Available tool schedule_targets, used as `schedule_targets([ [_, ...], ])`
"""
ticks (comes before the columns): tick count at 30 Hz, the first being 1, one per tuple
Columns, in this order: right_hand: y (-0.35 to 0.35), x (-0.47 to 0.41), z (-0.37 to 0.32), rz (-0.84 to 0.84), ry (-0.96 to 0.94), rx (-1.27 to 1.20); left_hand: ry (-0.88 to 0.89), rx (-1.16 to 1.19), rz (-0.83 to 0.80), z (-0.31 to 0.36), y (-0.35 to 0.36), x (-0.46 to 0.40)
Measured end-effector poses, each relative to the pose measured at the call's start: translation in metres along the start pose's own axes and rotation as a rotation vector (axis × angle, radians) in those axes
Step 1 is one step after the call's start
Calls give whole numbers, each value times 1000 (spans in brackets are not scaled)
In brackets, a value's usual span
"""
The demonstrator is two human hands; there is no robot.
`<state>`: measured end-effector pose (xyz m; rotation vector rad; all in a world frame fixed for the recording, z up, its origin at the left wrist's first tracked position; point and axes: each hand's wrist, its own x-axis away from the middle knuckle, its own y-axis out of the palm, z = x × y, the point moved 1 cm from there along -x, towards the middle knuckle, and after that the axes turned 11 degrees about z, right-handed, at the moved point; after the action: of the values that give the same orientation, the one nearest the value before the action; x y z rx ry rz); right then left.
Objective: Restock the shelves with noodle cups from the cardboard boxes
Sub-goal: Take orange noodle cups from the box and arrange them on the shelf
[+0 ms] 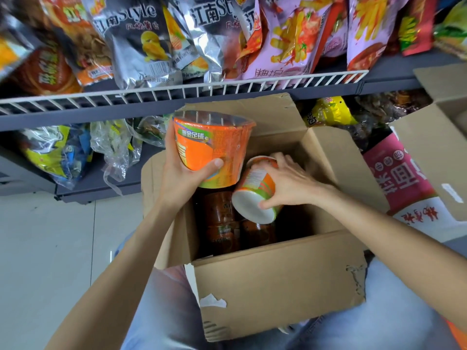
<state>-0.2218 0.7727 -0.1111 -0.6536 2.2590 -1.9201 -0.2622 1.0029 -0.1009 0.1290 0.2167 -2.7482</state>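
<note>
Left hand grips the big orange noodle cup upright, thumb across its front low down, fingers curled round the far side — cup is up above the open cardboard box, over its far-left corner, lid up w/ clear wrap on top. Right hand curls round a second orange-green noodle cup, this one tipped on its side, white base facing the camera, thumb hooked on the base rim; it sits just right of the first cup and partly inside the box mouth, the two cups nearly touching. Down in the box, under both cups, more dark brown noodle cups are packed — in shadow, can't count them. Box rests on the person's lap, blue jeans showing left & right of it, flaps folded out. Beyond the box, a grey shelf w/ a white wire rail carries silver and pink snack bags; the shelf below it holds clear-wrapped packs. Right of the box — a pink-and-white carton and another cardboard box, open. Pale tiled floor left of the box.
</note>
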Motion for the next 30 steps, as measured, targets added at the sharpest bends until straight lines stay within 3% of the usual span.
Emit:
schedule_targets([
  [6,-106,48,12,395,7,-350,-42,71,69,26,-4,-11],
  [13,-202,51,7,1134,-220,-72,267,127,105,117,-26,-61],
  [17,-261,40,-3,1427,-397,138,503,135,163,182,-34,-79],
  [23,-330,-12,-9,1534,-516,362,681,167,223,254,-30,-115],
  [27,-345,-59,-10,1397,-510,483,665,51,267,273,-20,-146],
  [30,-358,-71,-17,1465,-509,432,645,-47,339,275,-19,-168],
])
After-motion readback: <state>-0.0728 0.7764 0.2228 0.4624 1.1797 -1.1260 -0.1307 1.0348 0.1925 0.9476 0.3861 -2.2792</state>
